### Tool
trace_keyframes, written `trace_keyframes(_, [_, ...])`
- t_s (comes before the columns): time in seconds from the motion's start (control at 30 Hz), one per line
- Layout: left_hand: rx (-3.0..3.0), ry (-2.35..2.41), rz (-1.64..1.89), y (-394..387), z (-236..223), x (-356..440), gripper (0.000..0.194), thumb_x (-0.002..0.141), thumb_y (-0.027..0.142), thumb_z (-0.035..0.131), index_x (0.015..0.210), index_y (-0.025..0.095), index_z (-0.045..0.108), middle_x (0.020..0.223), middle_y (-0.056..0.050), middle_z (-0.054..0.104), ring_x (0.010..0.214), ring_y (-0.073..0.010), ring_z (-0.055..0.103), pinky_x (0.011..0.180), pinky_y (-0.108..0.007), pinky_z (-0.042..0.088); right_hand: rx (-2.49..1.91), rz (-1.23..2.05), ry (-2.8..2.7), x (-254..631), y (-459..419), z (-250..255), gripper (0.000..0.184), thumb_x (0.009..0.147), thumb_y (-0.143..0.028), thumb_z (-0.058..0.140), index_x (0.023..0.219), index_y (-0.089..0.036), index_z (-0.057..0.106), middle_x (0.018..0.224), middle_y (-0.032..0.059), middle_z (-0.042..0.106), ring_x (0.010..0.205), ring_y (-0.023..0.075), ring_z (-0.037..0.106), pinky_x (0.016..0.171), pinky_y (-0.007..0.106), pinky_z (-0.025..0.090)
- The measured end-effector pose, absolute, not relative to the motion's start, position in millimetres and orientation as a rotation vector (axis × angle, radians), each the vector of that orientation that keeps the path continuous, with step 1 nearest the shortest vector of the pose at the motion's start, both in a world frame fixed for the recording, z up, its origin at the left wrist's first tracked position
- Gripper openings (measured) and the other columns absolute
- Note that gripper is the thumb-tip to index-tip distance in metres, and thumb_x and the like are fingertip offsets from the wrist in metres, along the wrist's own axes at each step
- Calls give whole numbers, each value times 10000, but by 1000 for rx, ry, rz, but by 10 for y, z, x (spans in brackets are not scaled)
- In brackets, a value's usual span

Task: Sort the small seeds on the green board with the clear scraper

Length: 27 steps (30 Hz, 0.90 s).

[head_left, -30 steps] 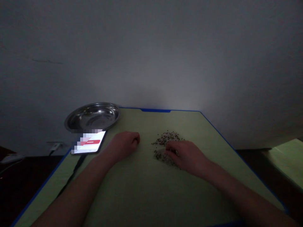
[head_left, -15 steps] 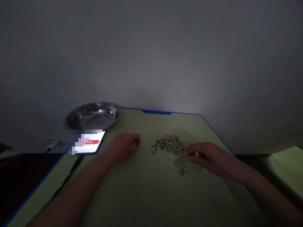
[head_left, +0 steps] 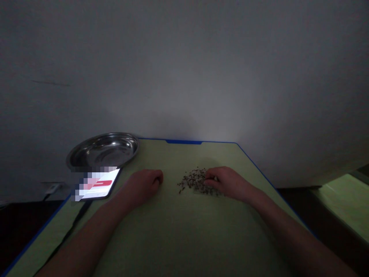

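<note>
A loose spread of small dark seeds or beans [head_left: 190,180] lies on the pale green tabletop [head_left: 173,231]. At its right side is my right hand [head_left: 226,182], thumb and fingers pinched together. A faint, see-through flat piece [head_left: 206,192] shows below those fingertips, over the seeds, and its edges are hard to make out. My left hand [head_left: 145,186] rests on the table left of the seeds, curled into a loose fist. Nothing shows in it, and it does not touch the seeds.
A shiny steel bowl [head_left: 106,150] stands at the table's back left corner. In front of it lies a phone [head_left: 102,188] with a lit screen and a dark cable or strap [head_left: 69,231]. A grey wall [head_left: 184,77] rises behind the blue-edged table.
My right hand has moved left and a little away from me, onto the seeds, with the clear piece. The small separate group of seeds nearer me no longer shows. The view has shifted slightly.
</note>
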<state>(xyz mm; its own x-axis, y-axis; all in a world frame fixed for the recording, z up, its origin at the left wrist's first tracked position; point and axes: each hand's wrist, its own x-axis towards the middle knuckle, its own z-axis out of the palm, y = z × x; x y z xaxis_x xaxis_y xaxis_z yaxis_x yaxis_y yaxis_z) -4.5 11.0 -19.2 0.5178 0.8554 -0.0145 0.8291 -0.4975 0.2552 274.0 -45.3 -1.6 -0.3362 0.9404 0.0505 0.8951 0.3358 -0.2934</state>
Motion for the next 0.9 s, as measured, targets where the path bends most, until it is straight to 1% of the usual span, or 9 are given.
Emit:
trace_keyframes(0.1, [2526, 1436, 161, 98, -183, -38, 247, 753, 176, 379, 788, 203, 621, 807, -47, 666, 725, -184, 589, 637, -290, 383, -1668, 288, -2373, 2779, -352, 30, 145, 847, -264, 556, 790, -174, 655, 719, 23, 648, 628, 131, 536, 571, 244, 335])
trace_keyframes(0.3, [2528, 1441, 172, 98, -200, -35, 239, 748, 166, 382, 781, 205, 616, 797, -41, 668, 720, -177, 588, 630, -283, 368, -1655, 465, -2246, 3109, -141, 167, 168, 828, -287, 520, 769, -168, 623, 700, 23, 626, 619, 133, 531, 565, 241, 381])
trace_keyframes(0.4, [2529, 1439, 170, 99, -206, -36, 238, 749, 167, 383, 778, 204, 617, 783, -42, 665, 712, -174, 586, 626, -282, 363, -1825, 478, -2099, 3328, 37, 96, 184, 804, -297, 515, 770, -158, 630, 699, 31, 633, 573, 127, 523, 531, 240, 384])
trace_keyframes(0.53, [2520, 1457, 164, 79, -186, -31, 243, 747, 157, 379, 766, 202, 617, 787, -44, 665, 720, -177, 586, 629, -284, 359, -1942, 427, -2021, 3475, 229, -109, 201, 789, -261, 493, 710, -140, 633, 616, 37, 620, 494, 124, 501, 485, 247, 369])
trace_keyframes(0.6, [2512, 1461, 170, 73, -182, -30, 243, 745, 151, 377, 760, 200, 614, 788, -44, 667, 720, -178, 588, 628, -284, 359, -1950, 403, -2022, 3444, 295, -197, 190, 779, -248, 503, 709, -141, 643, 610, 37, 625, 512, 131, 516, 493, 246, 373])
trace_keyframes(0.7, [2513, 1446, 189, 78, -191, -36, 238, 755, 155, 375, 758, 202, 609, 785, -39, 668, 715, -173, 589, 625, -279, 359, -1907, 387, -2071, 3275, 389, -267, 172, 772, -234, 529, 739, -142, 670, 668, 49, 657, 589, 150, 557, 544, 252, 394])
trace_keyframes(0.9, [2511, 1458, 181, 87, -190, -46, 221, 747, 154, 386, 739, 201, 602, 762, -31, 662, 688, -157, 578, 605, -266, 350, -1724, 397, -2225, 2733, 539, -177, 156, 775, -222, 577, 804, -150, 712, 797, 72, 703, 711, 171, 604, 636, 262, 417])
